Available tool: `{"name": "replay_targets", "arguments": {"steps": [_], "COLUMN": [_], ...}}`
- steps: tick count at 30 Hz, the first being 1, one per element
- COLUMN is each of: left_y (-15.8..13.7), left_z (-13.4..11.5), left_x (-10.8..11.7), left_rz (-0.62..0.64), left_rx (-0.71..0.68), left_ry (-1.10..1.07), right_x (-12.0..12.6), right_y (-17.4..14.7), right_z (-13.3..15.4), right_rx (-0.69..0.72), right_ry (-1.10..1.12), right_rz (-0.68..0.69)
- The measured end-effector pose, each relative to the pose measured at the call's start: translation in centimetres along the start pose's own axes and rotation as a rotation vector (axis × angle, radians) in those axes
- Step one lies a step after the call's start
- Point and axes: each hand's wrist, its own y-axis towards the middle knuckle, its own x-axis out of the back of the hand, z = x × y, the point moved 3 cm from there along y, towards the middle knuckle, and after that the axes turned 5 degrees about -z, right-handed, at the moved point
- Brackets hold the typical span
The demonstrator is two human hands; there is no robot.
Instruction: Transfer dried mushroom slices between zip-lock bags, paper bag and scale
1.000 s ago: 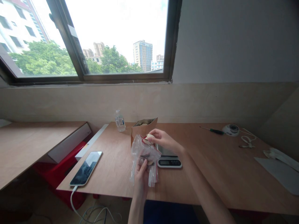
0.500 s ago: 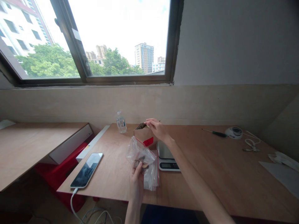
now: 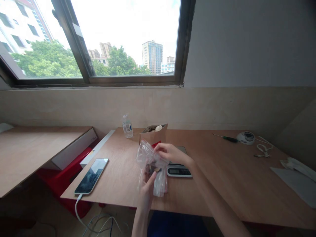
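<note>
My left hand [image 3: 147,182] is closed round the lower part of a clear zip bag [image 3: 145,154], thumb in front. Small dark and tan pieces show inside the bag, too small to name. At the bag's upper right edge, my right hand [image 3: 170,152] has its fingers bent together; its fingertips are partly hidden, so what they pinch cannot be made out. Behind the bag stands a brown paper bag [image 3: 154,134], its top open with a pale piece and darker ones showing. A digital scale [image 3: 179,171] lies right of the bags, partly covered by my right hand. More clear zip bags [image 3: 161,186] lie under my left hand.
A plastic water bottle [image 3: 127,127] stands behind, left of the paper bag. A phone [image 3: 92,176] on a cable lies at the left edge. Far right are a screwdriver [image 3: 228,139], a white dome camera [image 3: 246,138], a coiled cable [image 3: 263,150] and white paper [image 3: 293,184].
My right hand has come down from the paper bag's opening to the zip bag's mouth. My left hand still holds the zip bag. The view has tilted slightly.
</note>
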Motion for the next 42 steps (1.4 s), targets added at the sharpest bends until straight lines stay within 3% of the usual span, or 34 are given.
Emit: {"name": "replay_targets", "arguments": {"steps": [6,11,19,23,28,36,39,42], "left_y": [-0.1,0.3,-0.4,-0.3,0.4,0.0,-0.2,-0.1], "left_z": [0.1,0.4,-0.2,-0.2,0.2,-0.1,0.1,0.2], "left_x": [0.4,1.2,0.0,0.1,1.1,0.8,0.6,0.6], "left_rz": [0.053,-0.012,0.012,0.029,-0.089,-0.079,-0.084,-0.101], "left_rx": [0.015,-0.035,0.005,-0.005,-0.031,-0.157,-0.158,-0.113], "left_ry": [0.142,0.171,0.039,0.105,0.264,0.557,0.530,0.413], "right_x": [-0.3,-0.8,-0.6,-0.8,-1.2,-1.9,-2.0,-2.1], "right_y": [-0.6,-1.1,-1.4,-1.4,-1.3,-1.5,-1.4,-1.4], "right_z": [0.6,0.8,-0.5,-1.7,-3.3,-2.7,-2.6,-3.1], "right_rx": [0.025,0.116,0.069,-0.021,-0.137,-0.037,-0.059,-0.108], "right_ry": [-0.038,-0.027,-0.020,-0.028,0.021,0.090,0.082,0.220], "right_rz": [0.340,0.435,0.332,0.323,0.298,0.268,0.198,0.176]}}
